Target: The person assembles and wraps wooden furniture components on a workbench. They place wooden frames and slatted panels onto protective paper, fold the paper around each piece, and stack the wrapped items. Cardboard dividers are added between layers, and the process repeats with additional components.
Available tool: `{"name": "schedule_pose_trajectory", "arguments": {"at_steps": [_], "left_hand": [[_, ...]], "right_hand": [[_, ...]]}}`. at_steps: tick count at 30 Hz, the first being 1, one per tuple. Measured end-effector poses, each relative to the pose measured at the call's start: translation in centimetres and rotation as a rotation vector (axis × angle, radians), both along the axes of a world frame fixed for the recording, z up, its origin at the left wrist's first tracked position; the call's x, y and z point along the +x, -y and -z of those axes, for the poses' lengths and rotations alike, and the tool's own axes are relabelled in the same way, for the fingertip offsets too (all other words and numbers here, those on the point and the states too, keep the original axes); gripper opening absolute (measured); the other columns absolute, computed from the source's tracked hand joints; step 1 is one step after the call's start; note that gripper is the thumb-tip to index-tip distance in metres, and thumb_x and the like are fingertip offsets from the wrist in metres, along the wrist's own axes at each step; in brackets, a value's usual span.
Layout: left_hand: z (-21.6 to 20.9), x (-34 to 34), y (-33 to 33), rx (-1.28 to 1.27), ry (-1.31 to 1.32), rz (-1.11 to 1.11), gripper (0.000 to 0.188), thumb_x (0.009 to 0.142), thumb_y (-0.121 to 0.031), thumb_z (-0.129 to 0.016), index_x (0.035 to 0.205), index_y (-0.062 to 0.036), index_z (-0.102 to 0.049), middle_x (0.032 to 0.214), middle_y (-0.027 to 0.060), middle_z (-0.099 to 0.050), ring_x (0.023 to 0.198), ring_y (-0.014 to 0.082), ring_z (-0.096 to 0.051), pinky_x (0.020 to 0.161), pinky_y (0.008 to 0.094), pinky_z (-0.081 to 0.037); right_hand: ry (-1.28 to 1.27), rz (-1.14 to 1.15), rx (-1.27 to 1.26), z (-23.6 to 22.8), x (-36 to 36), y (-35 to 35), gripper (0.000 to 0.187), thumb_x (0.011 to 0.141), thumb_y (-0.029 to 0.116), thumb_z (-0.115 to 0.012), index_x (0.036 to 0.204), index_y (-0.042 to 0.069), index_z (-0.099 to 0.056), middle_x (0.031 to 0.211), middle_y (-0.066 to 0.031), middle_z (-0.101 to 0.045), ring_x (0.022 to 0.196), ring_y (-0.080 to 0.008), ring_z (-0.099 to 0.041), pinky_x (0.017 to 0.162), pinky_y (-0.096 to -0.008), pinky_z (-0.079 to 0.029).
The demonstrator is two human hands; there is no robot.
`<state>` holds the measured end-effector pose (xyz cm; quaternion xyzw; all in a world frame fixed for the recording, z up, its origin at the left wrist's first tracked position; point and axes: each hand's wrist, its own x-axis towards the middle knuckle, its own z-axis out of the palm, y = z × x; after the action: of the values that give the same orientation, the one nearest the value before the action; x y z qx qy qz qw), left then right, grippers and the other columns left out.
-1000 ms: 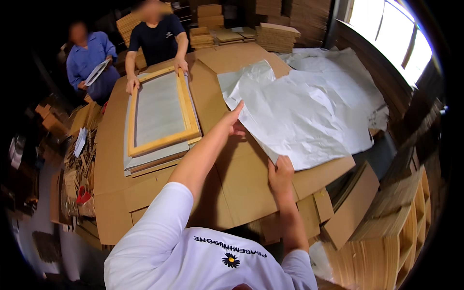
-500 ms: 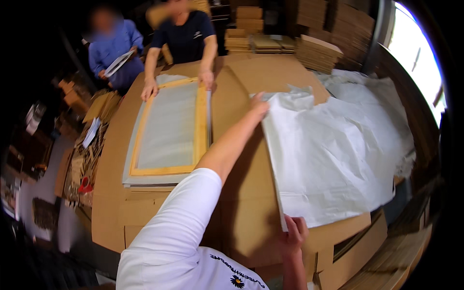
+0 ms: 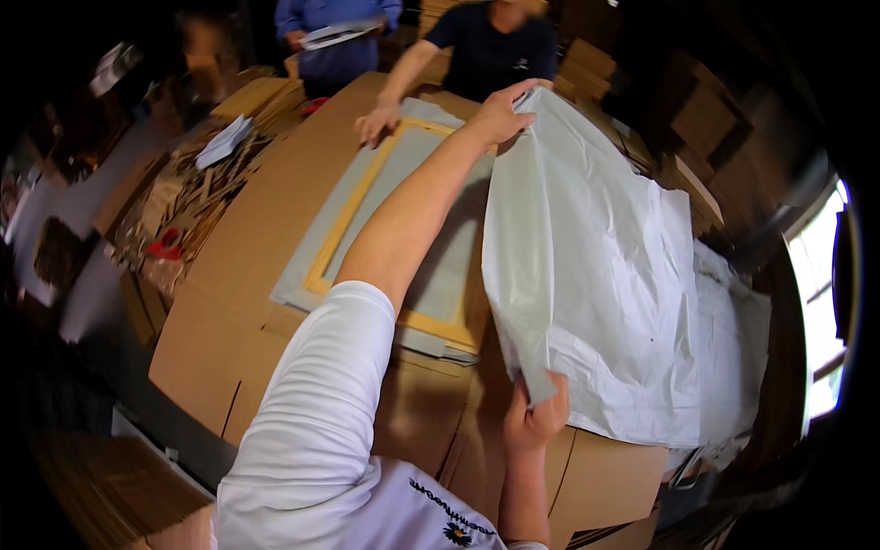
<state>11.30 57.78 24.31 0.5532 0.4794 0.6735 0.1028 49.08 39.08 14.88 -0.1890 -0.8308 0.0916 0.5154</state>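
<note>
A large, creased white plastic sheet (image 3: 605,266) is stretched between my hands, its near-left edge lifted and folded over. My left hand (image 3: 504,115) pinches its far corner, arm reaching across the wooden frame. At the near corner my right hand (image 3: 536,412) is closed on the sheet's edge. Left of the sheet lies a rectangular light wooden frame (image 3: 431,325) on pale grey sheeting; my left forearm and the sheet hide part of it. A co-worker's hand (image 3: 378,124) rests at the frame's far left corner.
Brown cardboard (image 3: 220,321) covers the table. Across it stand two people, one in dark blue, one in lighter blue holding a white flat item (image 3: 339,35). Scraps with a red object (image 3: 165,246) lie at left. More white sheeting (image 3: 733,339) hangs at right; cardboard stacks (image 3: 587,69) stand behind.
Both my hands have raised the sheet's edge and drawn it left, toward the wooden frame, partly covering its right side. The view has turned right. One co-worker's hand still touches the frame.
</note>
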Motion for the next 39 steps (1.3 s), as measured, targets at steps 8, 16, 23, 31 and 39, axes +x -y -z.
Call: {"name": "schedule_pose_trajectory", "arguments": {"at_steps": [8,16,23,31,39], "left_hand": [[4.7,-13.9,31.7,-0.391,0.036,-0.395,0.053,0.092,-0.022,-0.066,0.140,-0.0052,-0.050,0.128,0.0107,-0.061,0.111,0.0188,-0.060,0.093,0.0321,-0.049],[20.6,-10.2,51.0,-0.580,0.026,-0.648,0.038,0.091,-0.023,-0.064,0.125,-0.0052,-0.062,0.118,0.0157,-0.067,0.107,0.0243,-0.064,0.091,0.0343,-0.050],[26.8,-15.9,73.4,-0.556,0.162,-1.344,0.021,0.084,-0.018,-0.062,0.098,-0.0053,-0.071,0.086,0.0196,-0.070,0.084,0.0321,-0.070,0.076,0.0367,-0.054],[46.2,-29.3,96.3,-1.282,0.821,-1.482,0.043,0.079,-0.029,-0.068,0.113,-0.0037,-0.068,0.114,0.0219,-0.067,0.108,0.0364,-0.064,0.090,0.0444,-0.051],[58.2,-43.3,99.9,-1.337,0.358,-1.711,0.078,0.071,-0.047,-0.077,0.130,-0.0057,-0.047,0.118,0.0196,-0.058,0.102,0.0417,-0.060,0.086,0.0536,-0.050]], "right_hand": [[0.155,0.222,0.004,1.8,-7.6,-3.7,0.012,0.084,0.002,-0.063,0.096,0.004,-0.066,0.080,-0.0144,-0.062,0.072,-0.0372,-0.060,0.061,-0.0448,-0.047],[0.176,0.256,0.003,2.5,-14.2,0.1,0.012,0.076,0.012,-0.067,0.075,0.004,-0.059,0.077,-0.0142,-0.062,0.072,-0.0370,-0.060,0.063,-0.0469,-0.048],[0.419,0.419,-0.026,4.9,-12.7,0.2,0.019,0.087,0.022,-0.064,0.096,0.007,-0.072,0.088,-0.0167,-0.070,0.076,-0.0365,-0.066,0.066,-0.0457,-0.050],[0.773,0.669,0.108,4.4,-18.0,2.0,0.041,0.095,0.037,-0.057,0.095,-0.002,-0.069,0.085,-0.0198,-0.068,0.074,-0.0416,-0.064,0.062,-0.0487,-0.049],[0.996,0.922,-0.198,3.8,-21.5,6.1,0.039,0.093,0.034,-0.063,0.102,-0.004,-0.067,0.102,-0.0200,-0.069,0.093,-0.0287,-0.066,0.080,-0.0423,-0.052]]}}
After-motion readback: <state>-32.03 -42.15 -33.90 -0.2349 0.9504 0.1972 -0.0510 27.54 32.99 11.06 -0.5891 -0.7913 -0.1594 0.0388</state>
